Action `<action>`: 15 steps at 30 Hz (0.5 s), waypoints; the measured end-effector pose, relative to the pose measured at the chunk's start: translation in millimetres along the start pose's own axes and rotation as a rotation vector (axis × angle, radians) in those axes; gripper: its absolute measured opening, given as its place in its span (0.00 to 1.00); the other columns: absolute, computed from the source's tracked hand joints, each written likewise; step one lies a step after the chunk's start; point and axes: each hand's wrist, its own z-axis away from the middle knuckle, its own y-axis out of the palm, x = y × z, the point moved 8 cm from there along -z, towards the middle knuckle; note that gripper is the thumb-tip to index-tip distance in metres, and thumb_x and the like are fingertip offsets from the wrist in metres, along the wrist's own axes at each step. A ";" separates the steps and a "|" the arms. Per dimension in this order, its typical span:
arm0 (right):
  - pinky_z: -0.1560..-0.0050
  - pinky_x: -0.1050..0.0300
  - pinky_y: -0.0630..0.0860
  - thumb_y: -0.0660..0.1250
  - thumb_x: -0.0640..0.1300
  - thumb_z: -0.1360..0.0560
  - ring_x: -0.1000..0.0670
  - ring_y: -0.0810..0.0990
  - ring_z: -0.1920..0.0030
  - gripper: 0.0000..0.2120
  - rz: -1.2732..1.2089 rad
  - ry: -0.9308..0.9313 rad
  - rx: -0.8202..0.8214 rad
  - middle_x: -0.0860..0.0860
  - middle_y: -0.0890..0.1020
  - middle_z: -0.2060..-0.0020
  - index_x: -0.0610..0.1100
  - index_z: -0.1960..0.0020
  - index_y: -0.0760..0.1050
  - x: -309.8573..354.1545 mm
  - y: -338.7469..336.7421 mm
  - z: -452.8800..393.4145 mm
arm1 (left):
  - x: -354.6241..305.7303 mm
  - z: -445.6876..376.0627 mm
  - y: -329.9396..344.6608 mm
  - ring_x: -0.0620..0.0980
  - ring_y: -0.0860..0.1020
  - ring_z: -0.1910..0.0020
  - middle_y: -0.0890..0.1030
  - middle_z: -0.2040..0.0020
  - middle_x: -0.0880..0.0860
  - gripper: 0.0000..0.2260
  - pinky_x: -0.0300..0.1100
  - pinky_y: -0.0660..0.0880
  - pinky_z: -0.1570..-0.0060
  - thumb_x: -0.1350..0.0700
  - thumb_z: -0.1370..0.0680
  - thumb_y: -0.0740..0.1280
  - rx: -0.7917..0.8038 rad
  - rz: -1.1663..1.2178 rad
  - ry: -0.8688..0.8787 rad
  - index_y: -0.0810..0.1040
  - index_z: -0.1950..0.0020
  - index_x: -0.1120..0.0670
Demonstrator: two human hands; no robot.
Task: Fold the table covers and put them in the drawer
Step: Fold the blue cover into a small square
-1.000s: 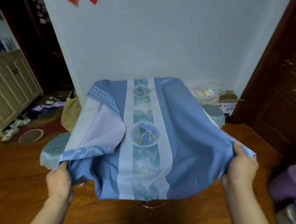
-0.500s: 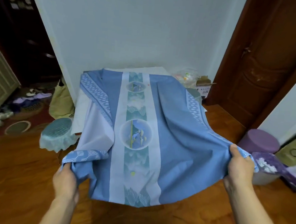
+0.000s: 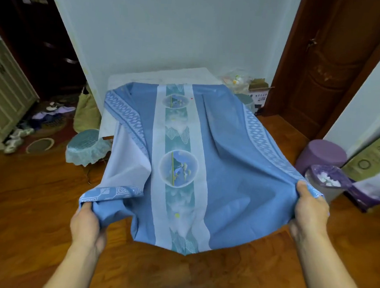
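Observation:
A blue table cover (image 3: 228, 159) with a pale middle band and round picture medallions stretches from a white-topped table (image 3: 157, 75) at the wall toward me, its near edge sagging over the floor. My left hand (image 3: 87, 223) grips its near left corner, where the cloth is turned over and shows a patterned border. My right hand (image 3: 310, 209) grips the near right corner, thumb on top. The far end still lies on the table. No drawer is visible.
A stool under a teal lace cover (image 3: 87, 145) stands left of the table. A purple stool (image 3: 322, 155) and a covered bin (image 3: 326, 180) sit at right, near a brown door (image 3: 330, 59). Shoes and a cabinet (image 3: 7, 92) lie far left. Wooden floor below.
The cover has slid toward me, baring more of the white tabletop at the far end. My view has swung right; both hands keep their hold on the corners.

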 end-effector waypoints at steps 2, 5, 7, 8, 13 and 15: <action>0.64 0.64 0.76 0.67 0.45 0.20 0.59 0.78 0.61 0.14 -0.001 -0.012 -0.007 0.51 0.79 0.52 0.40 0.38 0.74 5.1 -20.5 16.8 | -5.1 14.6 -20.1 0.52 0.81 0.50 0.83 0.45 0.54 0.08 0.54 0.77 0.44 0.57 0.17 0.62 0.011 0.021 -0.016 0.79 0.42 0.50; 0.54 0.55 0.79 0.68 0.44 0.20 0.54 0.80 0.58 0.05 -0.017 -0.028 0.039 0.47 0.82 0.52 0.42 0.48 0.77 16.6 -42.4 44.7 | -15.4 35.7 -45.3 0.51 0.82 0.50 0.84 0.47 0.53 0.06 0.53 0.78 0.45 0.56 0.17 0.63 0.023 0.065 -0.014 0.79 0.44 0.49; 0.48 0.51 0.80 0.68 0.43 0.20 0.52 0.82 0.58 0.04 -0.048 -0.044 0.062 0.50 0.82 0.57 0.47 0.54 0.75 25.2 -56.0 66.8 | -22.9 49.4 -61.0 0.49 0.83 0.52 0.84 0.49 0.52 0.07 0.51 0.79 0.47 0.55 0.17 0.63 0.027 0.104 -0.006 0.79 0.41 0.51; 0.50 0.52 0.80 0.68 0.44 0.20 0.53 0.82 0.59 0.05 -0.056 -0.064 0.059 0.50 0.82 0.59 0.47 0.54 0.75 31.0 -63.5 80.1 | -26.5 54.7 -70.8 0.49 0.83 0.52 0.84 0.49 0.52 0.08 0.51 0.80 0.47 0.55 0.17 0.63 0.029 0.124 -0.005 0.78 0.40 0.52; 0.58 0.56 0.78 0.69 0.49 0.23 0.53 0.80 0.62 0.07 -0.011 -0.123 0.032 0.51 0.79 0.61 0.48 0.56 0.73 40.6 -84.3 142.4 | -61.8 63.0 -151.1 0.49 0.83 0.53 0.83 0.49 0.52 0.06 0.49 0.80 0.53 0.54 0.16 0.62 0.062 0.161 -0.016 0.78 0.43 0.50; 0.54 0.51 0.79 0.69 0.51 0.27 0.47 0.81 0.58 0.10 0.043 -0.099 0.015 0.48 0.80 0.59 0.46 0.58 0.72 29.3 -86.8 170.9 | -73.9 60.4 -197.6 0.51 0.83 0.49 0.83 0.46 0.53 0.10 0.52 0.81 0.51 0.53 0.16 0.62 0.049 0.169 -0.064 0.76 0.36 0.51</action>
